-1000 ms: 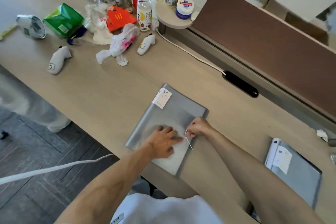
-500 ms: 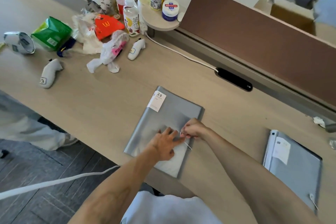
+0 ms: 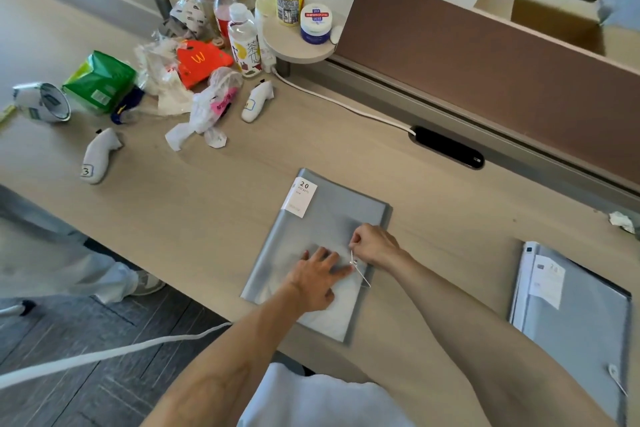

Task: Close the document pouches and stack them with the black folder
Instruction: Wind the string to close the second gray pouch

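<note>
Item: grey document pouch (image 3: 322,239), worktop (image 3: 207,204) centre, label "20 POCKETS" (image 3: 300,196) at 11 o'clock corner. My left hand (image 3: 317,279) pressed flat on it, fingers spread; right hand (image 3: 375,243) grip pinched on white closure string (image 3: 358,269).

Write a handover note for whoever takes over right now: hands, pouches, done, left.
Left hand: flat, palm down, pressing the grey document pouch onto the desk.
Right hand: pinching the white closure string at the pouch's right edge.
Second grey pouch: at the desk's right end, lying on what looks like the black folder, only a dark edge visible; its string hangs loose.
Done: nothing visibly closed yet.
Left: finish tying this pouch, close the second one, stack both with the folder.
</note>
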A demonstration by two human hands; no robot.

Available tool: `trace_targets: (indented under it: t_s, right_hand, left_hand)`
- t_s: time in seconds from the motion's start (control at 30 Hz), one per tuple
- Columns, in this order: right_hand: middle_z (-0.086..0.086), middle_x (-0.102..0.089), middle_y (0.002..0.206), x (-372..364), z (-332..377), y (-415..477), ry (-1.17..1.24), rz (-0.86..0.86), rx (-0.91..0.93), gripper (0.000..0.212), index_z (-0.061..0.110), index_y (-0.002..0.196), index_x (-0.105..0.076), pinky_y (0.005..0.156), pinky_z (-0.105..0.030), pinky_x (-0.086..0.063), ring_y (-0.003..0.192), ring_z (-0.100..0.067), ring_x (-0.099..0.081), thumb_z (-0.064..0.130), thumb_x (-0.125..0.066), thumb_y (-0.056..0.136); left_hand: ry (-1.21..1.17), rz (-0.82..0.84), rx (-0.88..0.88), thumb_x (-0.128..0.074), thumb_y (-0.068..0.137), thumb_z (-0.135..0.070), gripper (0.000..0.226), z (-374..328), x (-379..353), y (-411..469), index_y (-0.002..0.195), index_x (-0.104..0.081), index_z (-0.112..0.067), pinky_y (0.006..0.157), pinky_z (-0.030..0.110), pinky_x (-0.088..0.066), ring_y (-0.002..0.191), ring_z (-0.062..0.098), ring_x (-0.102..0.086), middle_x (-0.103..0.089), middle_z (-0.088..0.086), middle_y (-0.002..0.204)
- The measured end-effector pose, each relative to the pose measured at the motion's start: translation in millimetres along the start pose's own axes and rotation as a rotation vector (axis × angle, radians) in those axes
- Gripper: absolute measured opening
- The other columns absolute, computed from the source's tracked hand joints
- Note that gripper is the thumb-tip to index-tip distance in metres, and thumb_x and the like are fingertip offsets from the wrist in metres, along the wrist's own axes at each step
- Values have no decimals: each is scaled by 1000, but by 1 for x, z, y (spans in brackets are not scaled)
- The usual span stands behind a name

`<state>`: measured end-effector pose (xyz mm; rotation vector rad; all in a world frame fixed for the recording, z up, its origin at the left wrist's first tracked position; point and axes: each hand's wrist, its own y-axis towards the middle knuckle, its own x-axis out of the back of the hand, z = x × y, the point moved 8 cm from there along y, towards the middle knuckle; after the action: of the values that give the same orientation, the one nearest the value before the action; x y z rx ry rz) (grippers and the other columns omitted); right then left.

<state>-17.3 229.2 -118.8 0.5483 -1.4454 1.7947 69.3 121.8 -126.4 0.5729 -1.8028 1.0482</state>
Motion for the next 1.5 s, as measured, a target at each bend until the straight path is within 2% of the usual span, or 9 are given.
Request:
trace_targets:
  t_s: [0.13,0.4,0.6,0.8,0.97,1.07,1.17,1.4,1.5]
  right_hand:
    - [-2,-69,104,11,-12,-5,-141,-46,53,8,22,86,-68,69,-25,-40,96,-26,-65,26,-61,84]
    - [4,-57,96,-9,-33,-41,-176,-198,329,9,23,88,-60,72,-33,-47,96,-19,-58,28,-53,90]
    - [-3,-55,100,-20,-23,-69,-248,-288,492,13,17,95,-59,66,-36,-44,98,-22,-56,23,-49,92]
    - [-3,-59,95,-27,-4,-71,-237,-352,500,14,15,93,-63,61,-35,-46,89,-21,-62,24,-53,92]
    - [3,-59,75,-32,10,-63,-401,-349,530,21,20,69,-61,46,-25,-44,72,-16,-63,16,-82,62]
    - [-1,-59,74,-30,26,-54,-525,-323,588,24,17,68,-62,48,-26,-45,72,-21,-62,10,-81,57]
    - [-7,-62,76,-22,38,-41,-588,-269,614,23,12,68,-65,54,-31,-48,74,-27,-63,1,-79,54]
    - [-5,-61,108,2,24,-18,-546,-158,429,22,13,101,-64,84,-35,-44,111,-23,-52,31,-57,91]
    - [-2,-62,105,2,3,-17,-397,-187,371,17,18,95,-63,83,-33,-42,109,-21,-52,33,-56,91]
  left_hand:
    - [-11,1,-3,-51,84,-32,72,1,0,0,149,-20,-36,99,45,-33,129,33,-31,-34,9,141]
    - [-11,28,3,-51,83,-32,74,-2,6,-4,150,-20,-34,99,46,-36,128,32,-34,-36,8,140]
    - [-18,-14,-6,-61,59,-35,81,-1,4,-4,138,-46,-29,69,43,-53,99,30,-58,-58,4,112]
    - [-82,-37,1,-55,67,-33,71,0,4,-6,136,-48,-17,87,44,-52,109,32,-54,-55,6,123]
    - [-113,-96,-95,-65,64,-20,62,13,0,-12,125,-61,-9,95,43,-53,117,31,-61,-63,7,128]
    - [-147,-85,-114,-63,71,-17,62,19,-6,-13,132,-56,-9,106,45,-40,130,30,-51,-55,8,140]
    - [-162,-37,-100,-48,88,-18,62,18,-8,-13,148,-33,-11,120,35,-12,148,23,-19,-25,4,158]
    - [-105,21,-82,-41,93,-22,64,21,-13,-12,152,-18,-15,122,33,-3,150,19,-4,-11,0,162]
    - [-108,23,-79,-41,93,-20,64,21,-13,-11,152,-18,-15,122,33,-4,150,19,-4,-10,-1,162]
